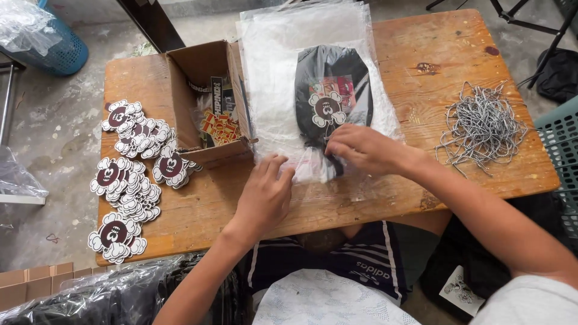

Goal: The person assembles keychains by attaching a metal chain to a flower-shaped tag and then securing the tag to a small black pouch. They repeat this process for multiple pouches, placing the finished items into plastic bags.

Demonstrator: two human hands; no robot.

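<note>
Folded black garment (333,90) lies inside a clear plastic bag (283,54) on a worn wooden table (421,54) over a concrete floor (54,120). Flower-shaped card tags (129,174) and a cardboard box (205,66) sit left. Left hand (263,195) presses the bag flat, fingers together. Right hand (361,147) pinches the bag's edge.

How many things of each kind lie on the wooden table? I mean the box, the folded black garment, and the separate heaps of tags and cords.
Cardboard box: 1
Folded black garment in a clear bag: 1
Stack of clear plastic bags: 1
Heap of flower-shaped tags: 1
Heap of grey cords: 1
Total: 5
</note>
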